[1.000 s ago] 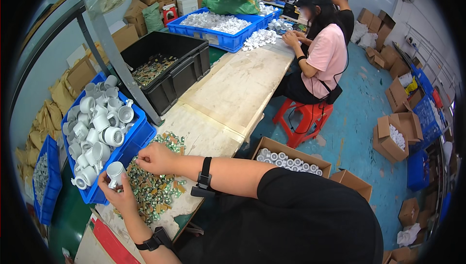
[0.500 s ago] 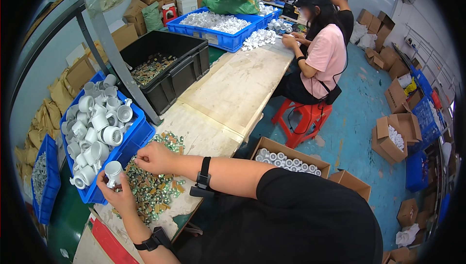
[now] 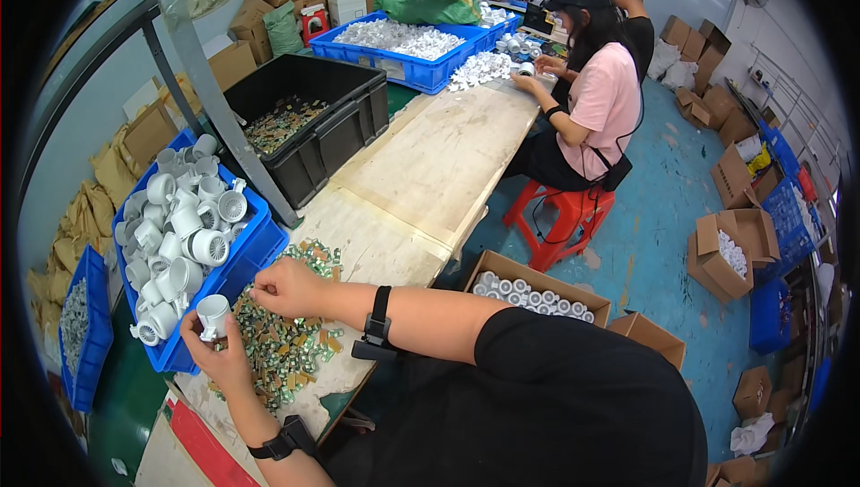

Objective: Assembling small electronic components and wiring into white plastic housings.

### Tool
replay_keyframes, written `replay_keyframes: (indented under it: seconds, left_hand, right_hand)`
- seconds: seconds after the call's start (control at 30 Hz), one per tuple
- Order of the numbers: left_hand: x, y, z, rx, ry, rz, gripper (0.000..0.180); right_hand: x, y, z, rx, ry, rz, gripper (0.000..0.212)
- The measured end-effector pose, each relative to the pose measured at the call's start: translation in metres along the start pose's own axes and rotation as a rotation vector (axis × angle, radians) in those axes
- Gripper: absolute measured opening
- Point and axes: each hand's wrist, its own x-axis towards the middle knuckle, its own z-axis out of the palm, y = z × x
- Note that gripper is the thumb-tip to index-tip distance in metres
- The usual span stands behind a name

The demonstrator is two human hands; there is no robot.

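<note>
My left hand (image 3: 219, 357) holds a white plastic cup-shaped housing (image 3: 213, 314) between thumb and fingers, its open end facing up and a small side tab toward my right. My right hand (image 3: 291, 290) is closed in a pinch just to the right of it, over the pile of small green and tan circuit boards (image 3: 287, 353) on the table. What those fingertips hold, if anything, is too small to make out. Beside my left hand, a blue crate (image 3: 260, 241) is heaped with more white housings (image 3: 184, 218), some showing slatted ends.
A black bin (image 3: 336, 146) with circuit boards stands beyond the crate, by a metal post (image 3: 215, 84). Farther along the wooden table (image 3: 403, 173), a person (image 3: 600, 93) on a red stool works near blue trays of white parts. A carton (image 3: 600, 303) of white housings sits right of my arm.
My hands stay nearly in place; the housing in my left hand has shifted slightly to the right and up. Along the table, the co-worker's hands have moved, now around a white part.
</note>
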Motion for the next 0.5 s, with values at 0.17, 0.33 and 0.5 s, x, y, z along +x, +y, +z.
replay_keyframes:
  seconds: [0.17,0.33,0.5]
  left_hand:
    - [0.002,0.006,0.002,-0.015,0.024,0.032,0.051]
    - [0.005,0.002,0.0,0.042,0.045,0.09,0.048]
    - [0.004,0.009,-0.002,0.06,0.043,0.075,0.047]
  right_hand:
    - [0.0,0.001,-0.001,-0.003,0.011,-0.003,0.031]
    - [0.0,-0.003,-0.005,0.042,0.054,0.016,0.021]
    - [0.004,-0.007,-0.074,-0.191,0.312,-0.209,0.007]
